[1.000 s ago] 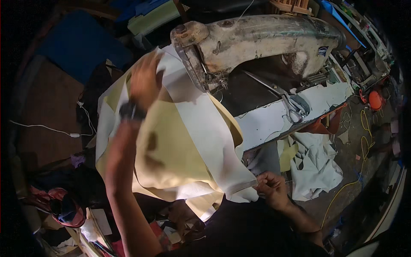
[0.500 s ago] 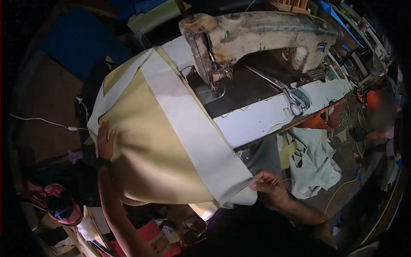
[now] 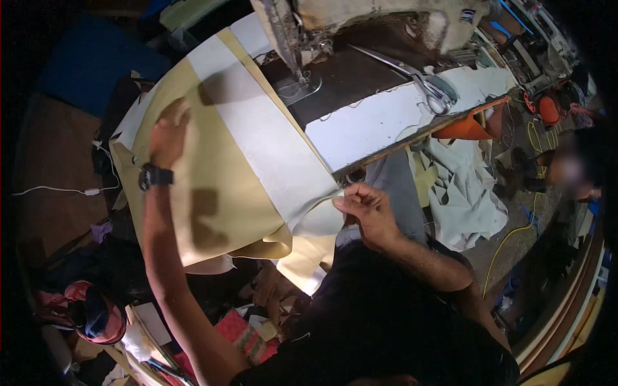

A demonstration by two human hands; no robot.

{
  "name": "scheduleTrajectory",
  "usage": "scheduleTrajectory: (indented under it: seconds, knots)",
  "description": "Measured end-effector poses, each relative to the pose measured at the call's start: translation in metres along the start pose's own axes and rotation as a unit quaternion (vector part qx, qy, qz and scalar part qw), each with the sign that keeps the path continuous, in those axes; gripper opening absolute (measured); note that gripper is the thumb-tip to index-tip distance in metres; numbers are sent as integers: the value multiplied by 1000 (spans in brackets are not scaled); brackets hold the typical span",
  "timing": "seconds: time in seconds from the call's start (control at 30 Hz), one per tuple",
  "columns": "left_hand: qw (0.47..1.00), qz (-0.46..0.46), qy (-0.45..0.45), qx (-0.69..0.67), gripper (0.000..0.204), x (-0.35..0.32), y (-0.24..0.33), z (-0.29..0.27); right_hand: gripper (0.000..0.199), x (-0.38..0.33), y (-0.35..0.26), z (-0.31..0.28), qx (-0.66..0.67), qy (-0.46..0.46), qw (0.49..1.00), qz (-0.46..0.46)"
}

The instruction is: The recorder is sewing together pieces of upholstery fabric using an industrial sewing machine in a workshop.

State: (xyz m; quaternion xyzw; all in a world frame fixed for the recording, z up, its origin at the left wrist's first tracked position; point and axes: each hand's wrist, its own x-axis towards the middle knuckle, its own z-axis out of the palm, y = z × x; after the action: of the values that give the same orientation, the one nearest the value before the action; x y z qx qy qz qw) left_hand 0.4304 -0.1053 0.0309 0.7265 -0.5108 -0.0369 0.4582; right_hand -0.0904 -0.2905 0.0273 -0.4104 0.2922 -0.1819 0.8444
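A large sheet of tan and white leather-like material (image 3: 225, 174) spreads before me, a wide white band (image 3: 257, 135) running along its right part. My right hand (image 3: 370, 215) pinches the sheet's near right corner between thumb and fingers. My left hand (image 3: 169, 135), with a dark watch (image 3: 155, 177) on the wrist, is over the tan area at the left, open and slightly blurred; whether it touches the sheet is unclear. Beyond the sheet stands a worn sewing machine (image 3: 380, 16), its needle area right of the band. Metal scissors (image 3: 418, 83) lie on its table.
White material (image 3: 367, 128) covers the table's front edge (image 3: 393, 148). Crumpled pale scraps (image 3: 460, 193) lie on the floor at the right, near a yellow cord (image 3: 505, 241). A white cable (image 3: 61, 193) runs at the left. Another person (image 3: 573, 167) is at the far right.
My left hand has moved farther away across the sheet, and my right hand has moved away and left with the pinched corner. The sheet's near edge has curled up. The view has shifted nearer.
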Motion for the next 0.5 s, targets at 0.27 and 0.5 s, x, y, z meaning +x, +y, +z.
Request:
scheduleTrajectory:
  seconds: [0.27, 0.5]
  knots:
    - [913, -25, -42, 406, 76, 47, 100, 122, 13, 12, -30, -11, -194, -18, 967, -167]
    - [926, -50, -18, 373, 70, 72, 95, 120, 19, 49, -53, 11, -299, -3, 912, -279]
